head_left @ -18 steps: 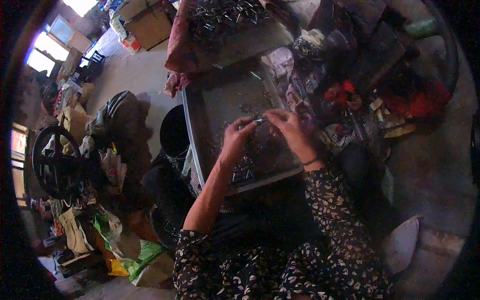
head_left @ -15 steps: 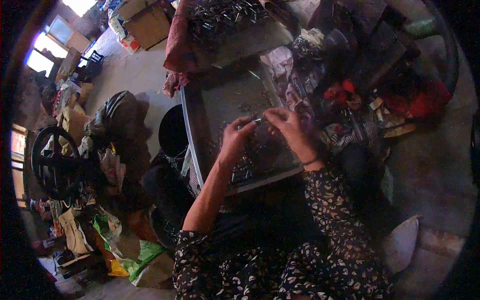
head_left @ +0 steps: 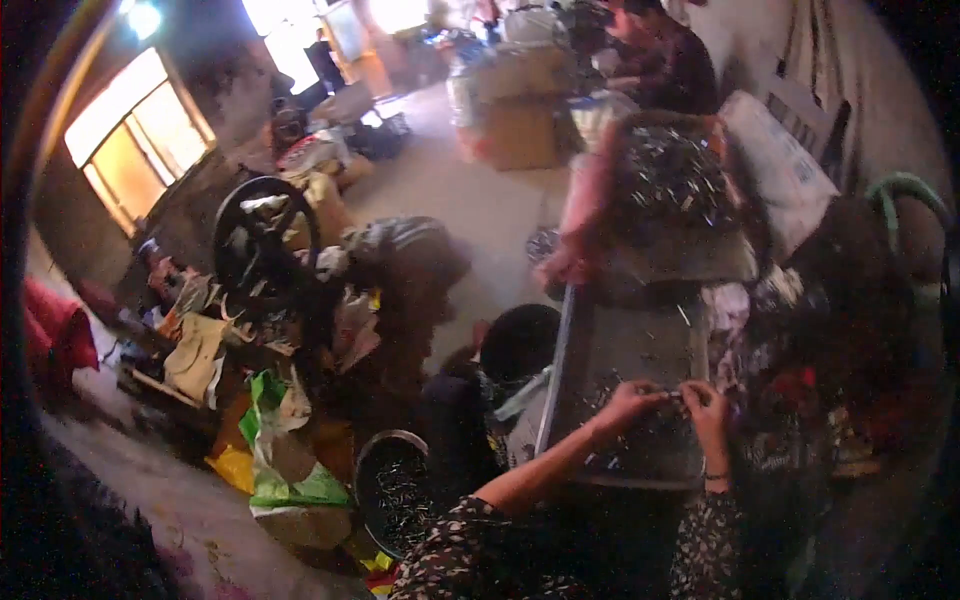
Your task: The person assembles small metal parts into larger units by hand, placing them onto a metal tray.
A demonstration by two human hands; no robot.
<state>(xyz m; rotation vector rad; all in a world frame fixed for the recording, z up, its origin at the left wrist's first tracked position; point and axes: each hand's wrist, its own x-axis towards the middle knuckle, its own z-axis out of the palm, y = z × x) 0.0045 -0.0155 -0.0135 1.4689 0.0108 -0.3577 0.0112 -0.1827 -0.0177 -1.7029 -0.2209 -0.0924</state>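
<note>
Over a shallow grey tray (head_left: 640, 340) my two hands meet at fingertip height. My left hand (head_left: 630, 402) is closed in a pinch on a small shiny metal piece (head_left: 673, 394). From the other side, the fingers of my right hand (head_left: 706, 408) are pinched at the same piece; whether they grip it or a second small part is too small to tell. Loose small metal parts (head_left: 612, 461) lie in the tray below my hands. Both sleeves are dark with a pale pattern.
Beyond the tray is a bin heaped with small metal parts (head_left: 680, 180), red cloth (head_left: 582, 225) along its left side. A black bucket (head_left: 520, 340) and a basin of dark parts (head_left: 400, 500) stand left. A handwheel (head_left: 265, 230) rises farther left. Another person (head_left: 665, 60) sits at the back.
The view has swung up and left, bringing the other person and basin into sight. My hands stay over the tray, and their fingertips are now together at the metal piece.
</note>
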